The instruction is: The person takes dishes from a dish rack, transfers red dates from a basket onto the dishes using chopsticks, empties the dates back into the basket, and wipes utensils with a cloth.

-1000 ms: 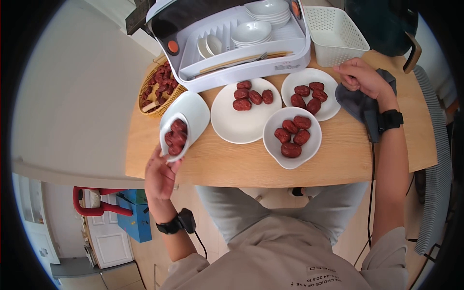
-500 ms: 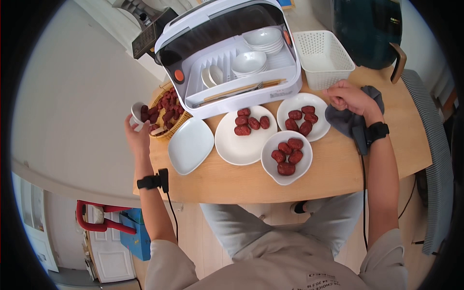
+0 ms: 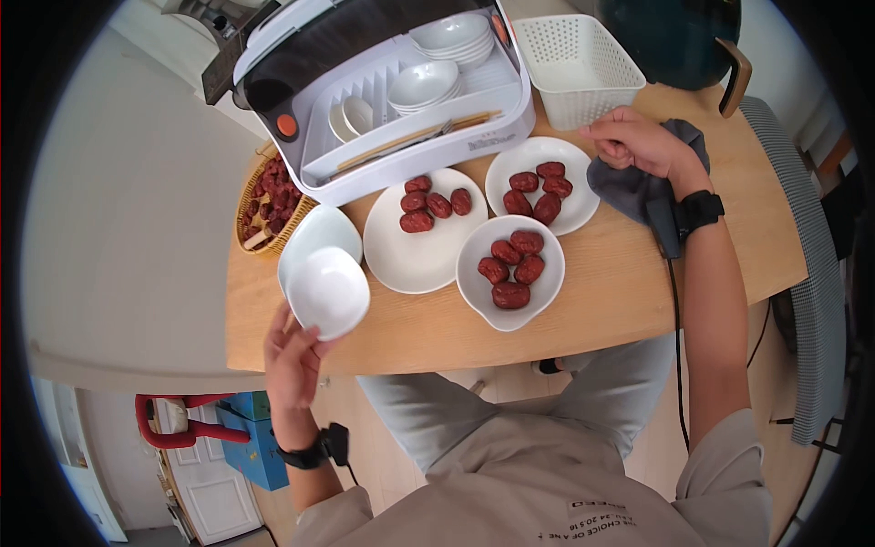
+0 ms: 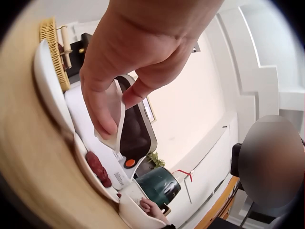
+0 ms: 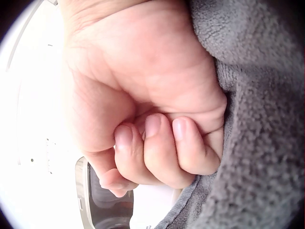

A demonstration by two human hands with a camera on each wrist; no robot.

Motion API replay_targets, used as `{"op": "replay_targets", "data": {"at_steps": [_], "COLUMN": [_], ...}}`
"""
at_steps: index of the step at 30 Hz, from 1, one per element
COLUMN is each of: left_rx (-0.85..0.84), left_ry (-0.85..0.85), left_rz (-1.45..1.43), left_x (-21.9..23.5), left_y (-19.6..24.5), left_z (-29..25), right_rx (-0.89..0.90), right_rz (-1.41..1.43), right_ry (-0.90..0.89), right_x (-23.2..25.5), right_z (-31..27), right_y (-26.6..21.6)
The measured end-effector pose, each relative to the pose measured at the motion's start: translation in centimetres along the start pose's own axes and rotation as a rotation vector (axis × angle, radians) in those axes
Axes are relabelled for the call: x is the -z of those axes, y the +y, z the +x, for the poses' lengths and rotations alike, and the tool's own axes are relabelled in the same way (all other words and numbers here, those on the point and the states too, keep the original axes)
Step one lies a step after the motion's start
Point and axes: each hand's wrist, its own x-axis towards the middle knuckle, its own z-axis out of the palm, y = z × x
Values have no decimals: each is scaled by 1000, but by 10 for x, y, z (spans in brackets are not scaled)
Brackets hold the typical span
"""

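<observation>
My left hand pinches the rim of a small white bowl, which is empty and overlaps the pale blue plate in the head view. In the left wrist view the thumb and fingers grip the bowl's edge. My right hand rests on a grey cloth, its fingers curled in against the palm with nothing visible in them. The wicker basket of red dates stands at the left, behind the pale blue plate.
Dates lie on two white plates and in a white bowl with a spout. Behind stand a dish box with bowls and chopsticks, a white perforated basket and a dark green appliance.
My left hand has come back from the wicker basket towards the table's front edge. The small bowl, which held dates before, is now empty. My right hand stays on the cloth.
</observation>
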Motion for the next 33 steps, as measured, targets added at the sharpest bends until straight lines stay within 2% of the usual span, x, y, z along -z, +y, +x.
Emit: {"op": "replay_targets", "data": {"at_steps": [3,7,12,21,24,26,27,29,30,32,33], "left_rx": [56,55,76,-4,-33,-199,-198,-266,-185,153,341], "left_ry": [-21,58,82,100,173,411,407,201,33,-299,-412], "left_rz": [-35,-13,-8,-16,-82,319,318,370,266,122,111], "left_x": [-10,-18,-23,-20,-29,-38,-40,-43,-57,-88,-100], "left_y": [-19,-40,-43,-49,-46,-44,-44,-41,-36,-28,-31], "left_z": [-22,-31,-28,-33,-42,-50,-56,-67,-71,-67,-60], "right_rx": [-9,-16,6,6,5,5,4,2,1,3,5], "right_rz": [-7,-20,-4,-42,-51,-15,-15,-25,-26,-36,-37], "right_ry": [-7,0,26,-1,-8,-15,-11,-12,-13,-15,-16], "right_x": [4,3,2,4,4,4,4,2,2,2,1], "right_z": [2,2,3,2,3,2,1,1,1,2,2], "right_y": [3,3,7,5,5,4,3,2,2,3,3]}}
